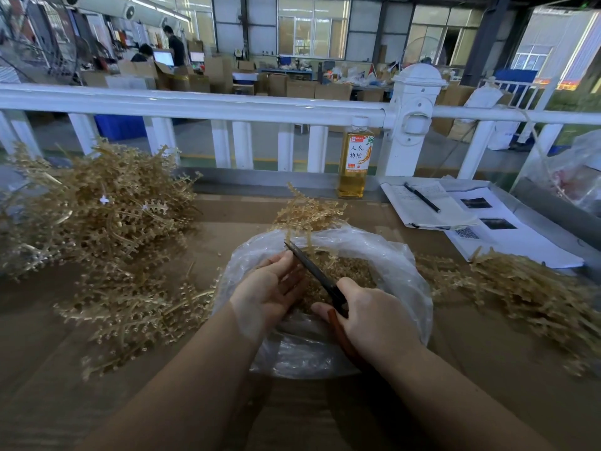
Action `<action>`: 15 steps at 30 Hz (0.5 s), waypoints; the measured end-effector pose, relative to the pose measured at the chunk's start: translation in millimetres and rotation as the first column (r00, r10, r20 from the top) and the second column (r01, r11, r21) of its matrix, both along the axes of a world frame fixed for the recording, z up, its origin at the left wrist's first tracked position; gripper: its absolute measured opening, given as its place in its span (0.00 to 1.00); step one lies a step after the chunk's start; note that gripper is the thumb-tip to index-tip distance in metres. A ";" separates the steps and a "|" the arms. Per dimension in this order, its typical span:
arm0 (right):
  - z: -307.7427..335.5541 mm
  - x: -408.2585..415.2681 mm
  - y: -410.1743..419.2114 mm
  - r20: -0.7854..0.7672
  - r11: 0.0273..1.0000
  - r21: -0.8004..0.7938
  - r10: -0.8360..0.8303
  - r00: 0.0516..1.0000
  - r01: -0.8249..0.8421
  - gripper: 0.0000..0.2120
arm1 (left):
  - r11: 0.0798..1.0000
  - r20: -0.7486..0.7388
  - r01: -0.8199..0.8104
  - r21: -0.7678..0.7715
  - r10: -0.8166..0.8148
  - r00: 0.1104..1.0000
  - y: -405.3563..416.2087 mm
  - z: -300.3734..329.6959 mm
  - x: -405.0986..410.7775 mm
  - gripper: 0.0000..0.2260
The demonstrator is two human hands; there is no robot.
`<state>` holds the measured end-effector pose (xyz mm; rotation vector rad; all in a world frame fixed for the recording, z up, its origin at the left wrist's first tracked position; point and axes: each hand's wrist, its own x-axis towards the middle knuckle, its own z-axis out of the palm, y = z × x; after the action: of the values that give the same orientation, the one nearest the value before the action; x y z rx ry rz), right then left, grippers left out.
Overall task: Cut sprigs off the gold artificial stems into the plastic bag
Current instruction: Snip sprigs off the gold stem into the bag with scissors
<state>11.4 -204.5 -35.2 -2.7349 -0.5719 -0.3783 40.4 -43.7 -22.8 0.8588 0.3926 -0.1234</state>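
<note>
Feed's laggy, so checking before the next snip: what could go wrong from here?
The scissors blade tip sits close to the left hand fingers, so a nick looks possible. The plastic bag rim sags, and sprigs from the held stem could fall outside it.

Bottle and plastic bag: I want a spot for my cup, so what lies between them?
In the head view, a gold stem lies between the bottle and the plastic bag, its lower end over the bag's rim.
</note>
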 end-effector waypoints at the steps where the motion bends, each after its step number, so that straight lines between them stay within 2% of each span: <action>1: -0.2 -0.2 -0.1 -0.006 1.000 0.014 -0.004 1.000 0.004 0.18 | 1.000 -0.015 -0.001 0.013 0.002 1.000 -0.3 0.2 0.4 0.06; 9: -5.8 -3.7 -0.7 0.127 0.999 -0.016 -0.030 0.991 0.032 0.20 | 0.999 -0.044 0.032 0.036 -0.030 0.999 -2.4 1.6 -1.3 0.08; 15: -9.5 -4.6 -0.9 0.129 0.998 -0.013 -0.057 0.990 0.059 0.20 | 0.999 -0.064 0.043 -0.024 -0.045 0.997 0.0 0.7 -0.2 0.08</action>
<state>6.7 -205.4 -44.7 -2.7632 -0.5311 -0.5695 40.2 -43.7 -22.1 0.8428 0.4320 -0.1962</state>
